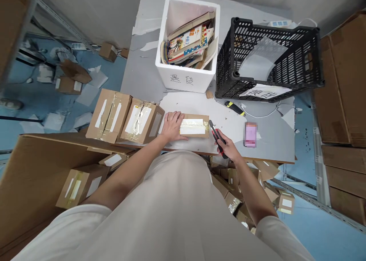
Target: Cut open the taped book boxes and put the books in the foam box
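Note:
A small taped cardboard box [202,130] with a white label lies on the table in front of me. Pressed flat over its left end is my left hand [172,126], fingers stretched out. My right hand [226,143] is wrapped round a black and red box cutter [216,133]. The cutter's tip points up and left, close to the right end of the box. Left of my left hand stand two more cardboard boxes, a taped one with a label [150,121] and another at its side [106,114].
At the back are a white foam box [185,79] holding books and a black plastic crate [224,76] with a sheet inside. A yellow-black cutter [235,108] and a pink, blurred rectangular object [251,135] lie to the right. Boxes crowd the floor below the table's front edge.

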Action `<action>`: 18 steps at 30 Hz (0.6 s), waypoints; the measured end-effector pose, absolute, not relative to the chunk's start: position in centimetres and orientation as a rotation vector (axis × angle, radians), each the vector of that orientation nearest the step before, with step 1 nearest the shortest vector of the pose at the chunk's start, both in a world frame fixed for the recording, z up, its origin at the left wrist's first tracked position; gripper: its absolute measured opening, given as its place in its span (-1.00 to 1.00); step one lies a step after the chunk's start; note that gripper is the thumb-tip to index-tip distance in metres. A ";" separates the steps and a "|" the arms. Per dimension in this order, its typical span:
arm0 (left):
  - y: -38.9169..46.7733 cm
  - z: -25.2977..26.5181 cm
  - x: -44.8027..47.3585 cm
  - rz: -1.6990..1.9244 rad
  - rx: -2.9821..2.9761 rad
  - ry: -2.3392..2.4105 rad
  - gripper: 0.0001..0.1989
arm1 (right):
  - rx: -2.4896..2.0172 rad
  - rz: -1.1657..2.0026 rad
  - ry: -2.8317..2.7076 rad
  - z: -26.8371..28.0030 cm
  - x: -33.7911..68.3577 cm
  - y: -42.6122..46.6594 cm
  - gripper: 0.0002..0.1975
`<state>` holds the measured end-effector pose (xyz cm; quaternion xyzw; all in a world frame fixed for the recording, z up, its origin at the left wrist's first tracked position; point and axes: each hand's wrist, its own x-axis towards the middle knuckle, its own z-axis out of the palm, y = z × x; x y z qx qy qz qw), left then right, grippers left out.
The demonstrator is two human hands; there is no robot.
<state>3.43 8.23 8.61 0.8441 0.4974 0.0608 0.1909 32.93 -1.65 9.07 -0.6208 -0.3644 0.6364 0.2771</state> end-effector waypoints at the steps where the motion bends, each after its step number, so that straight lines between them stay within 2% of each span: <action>1: 8.2 8.6 3.4 0.168 2.368 1.397 0.11 | -1.677 1.716 -0.999 9.2 33.1 -1.3 -0.27; 8: 7.8 8.4 3.6 0.139 2.364 1.453 0.08 | -1.737 1.772 -1.226 10.6 35.9 0.3 -0.38; 18: 7.6 8.0 3.5 0.208 2.328 1.425 0.08 | -1.682 1.933 -1.391 10.5 35.6 0.6 -0.42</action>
